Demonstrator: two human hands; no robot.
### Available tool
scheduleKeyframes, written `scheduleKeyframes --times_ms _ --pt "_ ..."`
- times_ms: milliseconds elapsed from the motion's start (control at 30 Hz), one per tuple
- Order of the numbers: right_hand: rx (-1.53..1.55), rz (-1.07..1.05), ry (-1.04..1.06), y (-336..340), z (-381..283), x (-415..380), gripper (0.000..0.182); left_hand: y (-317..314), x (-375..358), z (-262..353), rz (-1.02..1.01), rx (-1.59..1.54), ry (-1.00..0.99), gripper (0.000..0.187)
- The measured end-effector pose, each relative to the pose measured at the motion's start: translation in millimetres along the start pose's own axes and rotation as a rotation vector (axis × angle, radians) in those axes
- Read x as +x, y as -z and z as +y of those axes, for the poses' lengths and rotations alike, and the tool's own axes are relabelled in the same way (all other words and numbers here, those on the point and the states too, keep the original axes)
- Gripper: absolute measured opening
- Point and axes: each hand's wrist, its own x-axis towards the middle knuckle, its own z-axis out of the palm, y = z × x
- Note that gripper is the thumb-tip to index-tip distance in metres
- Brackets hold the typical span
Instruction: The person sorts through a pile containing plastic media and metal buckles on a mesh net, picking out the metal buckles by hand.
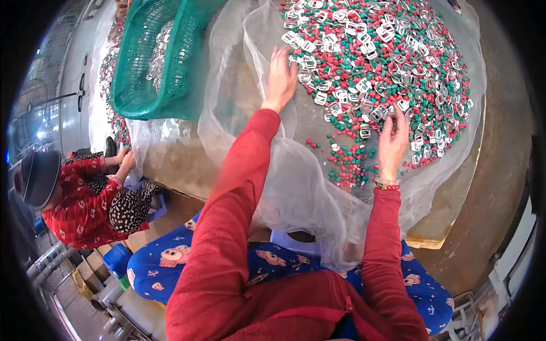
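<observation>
Fingers of the left hand [280,78] are extended and slightly parted, holding nothing, at the left edge of a wide heap of small red and green pieces [355,161] mixed with silvery metal buckles [368,48]. Those of the right hand [393,139] are bent at the near side of the heap, tips among the buckles; whether they pinch one I cannot tell.

The heap lies on sheer white netting [304,170], which is spread over the bench [170,162] and hangs in folds over its near edge, between the two forearms. Between the hands, toward the body, a thinner scatter of red and green pieces trails off from the main heap. Bracelets [387,184] circle the right wrist, just beyond the red sleeve [385,227]. Blue printed trousers [162,261] cover the legs below.

Left of the netting stands a green plastic basket [173,85], with silvery pieces [159,57] showing inside it. Beyond it are more red and green pieces. At far left, another person [85,199] in a dark cap and red patterned top sits with both hands at the edge of some white sheeting [136,150].
</observation>
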Motion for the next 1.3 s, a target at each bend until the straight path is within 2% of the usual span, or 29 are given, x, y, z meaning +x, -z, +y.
scheduleKeyframes --times_ms 100,133,167,233,267,300,333,367,400,433,533,567,600,667,700,800,833,900,933,967,1033,1067,1167,1200,1233,1300 --pt "-0.053 0.039 0.244 -17 10 11 0.037 -37 33 -18 -0.053 -0.041 0.245 0.041" --pt "-0.077 0.049 0.219 -20 12 13 0.041 -47 48 -23 -0.035 -0.049 0.299 0.042" --pt "-0.170 0.038 0.161 -21 19 16 0.054 -54 60 -29 -0.015 -0.057 0.352 0.043" --pt "-0.431 -0.035 -0.012 -22 26 16 0.074 -70 57 -31 0.006 -0.029 0.317 0.044" --pt "-0.396 -0.083 -0.032 -21 30 14 0.090 -76 48 -27 0.018 -0.001 0.288 0.044" --pt "-0.375 -0.120 -0.088 -22 33 9 0.098 -81 42 -23 0.031 0.027 0.254 0.044" --pt "-0.431 -0.170 -0.091 -22 30 5 0.100 -75 32 1 0.016 -0.114 0.374 0.044" --pt "-0.483 -0.219 -0.093 -23 25 0 0.102 -76 17 14 0.024 -0.060 0.463 0.041" --pt "-0.483 -0.273 -0.114 -27 24 -6 0.102 -78 0 22 0.081 -0.053 0.408 0.039" --pt "-0.479 -0.309 -0.117 -31 23 -11 0.097 -80 -16 32 0.141 -0.044 0.353 0.037" --pt "-0.356 -0.255 -0.060 -50 32 -28 0.079 -85 -68 82 0.151 -0.067 0.357 0.036" --pt "-0.314 -0.234 -0.012 -53 38 -33 0.072 -85 -83 101 0.140 -0.076 0.342 0.036" --pt "-0.318 -0.230 -0.051 -57 43 -38 0.062 -85 -99 117 0.110 -0.119 0.365 0.035" --pt "-0.206 -0.209 -0.086 -48 44 -50 0.055 -84 -127 137 -0.009 -0.164 0.381 0.036" --pt "-0.100 -0.196 -0.149 -41 43 -56 0.051 -78 -132 148 -0.061 -0.264 0.434 0.036" --pt "-0.072 -0.315 -0.168 -11 65 -71 0.042 -66 -152 164 -0.238 -0.491 0.631 0.036" --pt "0.125 -0.379 -0.244 3 64 -75 0.040 -59 -151 162 -0.328 -0.879 0.863 0.034" --pt "0.162 -0.492 -0.204 17 77 -75 0.036 -43 -143 155 -0.431 -1.062 0.841 0.034" --pt "0.348 -0.552 -0.365 31 55 -73 0.035 -14 -123 173 -0.528 -1.247 0.971 0.036" --pt "0.474 -0.548 -0.341 41 41 -71 0.034 -7 -117 166 -0.607 -1.171 0.919 0.038" --pt "0.427 -0.418 -0.303 40 46 -71 0.038 21 -94 180 -0.727 -0.967 0.943 0.040" --pt "0.383 -0.385 -0.308 45 42 -73 0.032 26 -91 189 -0.595 -0.954 0.911 0.035" --pt "0.068 -0.510 -0.196 37 73 -74 0.025 -2 -99 128 -0.840 -0.406 0.648 0.033" --pt "0.053 -0.406 -0.197 35 73 -79 0.025 11 -89 142 -0.871 -0.273 0.628 0.039" --pt "0.069 -0.436 -0.299 42 60 -82 0.026 13 -89 144 -0.844 -0.370 0.709 0.039" --pt "0.114 -0.403 -0.366 44 51 -88 0.025 13 -92 147 -0.795 -0.566 0.882 0.039"
